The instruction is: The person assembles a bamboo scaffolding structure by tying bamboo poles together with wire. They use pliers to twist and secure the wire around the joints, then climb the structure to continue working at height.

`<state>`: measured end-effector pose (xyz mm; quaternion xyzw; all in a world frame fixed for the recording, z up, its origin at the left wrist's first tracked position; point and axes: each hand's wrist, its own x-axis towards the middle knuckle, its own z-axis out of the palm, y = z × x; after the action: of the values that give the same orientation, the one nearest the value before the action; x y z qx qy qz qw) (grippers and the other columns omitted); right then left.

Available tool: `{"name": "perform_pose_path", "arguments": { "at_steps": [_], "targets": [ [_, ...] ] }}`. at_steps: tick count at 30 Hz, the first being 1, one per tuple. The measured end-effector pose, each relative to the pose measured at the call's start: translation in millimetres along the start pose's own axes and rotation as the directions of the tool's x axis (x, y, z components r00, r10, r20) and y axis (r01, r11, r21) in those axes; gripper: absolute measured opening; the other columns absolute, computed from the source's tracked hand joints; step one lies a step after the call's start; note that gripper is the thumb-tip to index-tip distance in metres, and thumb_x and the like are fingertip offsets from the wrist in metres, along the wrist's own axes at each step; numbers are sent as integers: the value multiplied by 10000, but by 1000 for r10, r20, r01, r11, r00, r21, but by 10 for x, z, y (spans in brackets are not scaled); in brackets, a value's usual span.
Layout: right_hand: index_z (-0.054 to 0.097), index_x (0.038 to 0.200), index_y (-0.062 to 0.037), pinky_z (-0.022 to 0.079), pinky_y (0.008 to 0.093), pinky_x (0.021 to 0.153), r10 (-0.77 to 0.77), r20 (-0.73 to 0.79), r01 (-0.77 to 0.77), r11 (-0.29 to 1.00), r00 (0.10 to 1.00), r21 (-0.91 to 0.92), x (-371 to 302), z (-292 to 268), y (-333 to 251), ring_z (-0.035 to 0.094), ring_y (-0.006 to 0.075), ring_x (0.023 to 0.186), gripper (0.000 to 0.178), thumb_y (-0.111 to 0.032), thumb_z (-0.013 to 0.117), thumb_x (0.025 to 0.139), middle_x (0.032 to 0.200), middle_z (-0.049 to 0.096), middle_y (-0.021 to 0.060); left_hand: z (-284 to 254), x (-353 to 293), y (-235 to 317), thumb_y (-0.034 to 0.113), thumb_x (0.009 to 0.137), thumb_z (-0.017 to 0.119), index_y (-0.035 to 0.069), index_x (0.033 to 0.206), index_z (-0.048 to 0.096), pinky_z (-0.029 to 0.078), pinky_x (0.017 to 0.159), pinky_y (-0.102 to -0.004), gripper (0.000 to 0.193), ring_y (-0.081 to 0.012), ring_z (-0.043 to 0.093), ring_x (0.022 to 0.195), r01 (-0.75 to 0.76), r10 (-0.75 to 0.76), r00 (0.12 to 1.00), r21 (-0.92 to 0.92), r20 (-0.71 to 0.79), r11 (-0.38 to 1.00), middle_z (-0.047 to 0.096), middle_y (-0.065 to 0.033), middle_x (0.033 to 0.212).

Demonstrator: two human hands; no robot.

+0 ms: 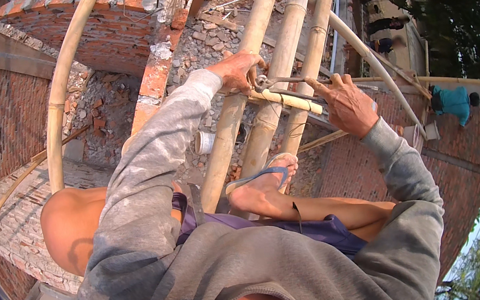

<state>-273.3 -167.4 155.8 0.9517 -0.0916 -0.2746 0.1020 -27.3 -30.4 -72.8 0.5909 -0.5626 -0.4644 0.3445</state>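
Three bamboo poles (278, 76) rise before me, my sandalled foot (266, 180) braced against them. My left hand (239, 70) squeezes pliers (270, 81) closed at the short crossbar (288, 100) (steadying it); my right hand (346, 106) grips wire, index finger outstretched.

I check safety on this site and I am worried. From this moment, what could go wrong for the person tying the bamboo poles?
1. The person perches high on bamboo poles, one foot in a loose flip-flop; it could slip, and rubble and a brick wall lie below.
2. Both hands are busy: the left hand and right hand work pliers at the joint, so neither holds on.
3. Dropped pliers could hit the person in teal below.
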Motion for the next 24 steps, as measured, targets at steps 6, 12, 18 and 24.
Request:
{"name": "perform_pose_path", "arguments": {
  "at_steps": [6, 12, 18, 24],
  "targets": [
    [521, 1650, -189, 559, 487, 921, -15, -42, 8, 989, 999, -149, 96, -44, -228, 606, 400, 1143, 783, -71, 689, 895, 1241, 593, 227, -15, -33, 38, 28, 685, 942, 24, 1499, 599, 576, 1008, -452, 884, -336, 735, 1179, -27, 29, 999, 65, -35, 998, 792, -176, 1181],
    [539, 1620, -187, 560, 477, 966, -38, -124, 2, 962, 992, -274, 123, -194, -302, 591, 396, 1207, 737, -95, 706, 908, 1271, 601, 207, -53, -87, 78, 32, 681, 938, 21, 1498, 598, 553, 1031, -458, 885, -335, 734, 1172, -6, 6, 1000, 14, -18, 1000, 803, -164, 1155],
    [535, 1646, -173, 556, 481, 932, -28, -61, 12, 970, 998, -244, 197, -283, -290, 594, 379, 1132, 803, -53, 707, 871, 1213, 596, 199, -34, -48, 34, 29, 663, 927, 27, 1500, 599, 547, 1030, -456, 899, -339, 728, 1170, -24, 24, 1000, -31, 4, 999, 803, -151, 1140],
    [544, 1635, -178, 574, 463, 913, -64, -36, 52, 963, 997, -263, 260, -297, -264, 608, 366, 1127, 859, -36, 765, 818, 1205, 609, 187, -32, 0, -8, 31, 646, 939, 30, 1512, 591, 551, 1030, -463, 933, -329, 718, 1194, -38, 38, 999, 7, 7, 999, 798, -153, 1138]
  ]
}}
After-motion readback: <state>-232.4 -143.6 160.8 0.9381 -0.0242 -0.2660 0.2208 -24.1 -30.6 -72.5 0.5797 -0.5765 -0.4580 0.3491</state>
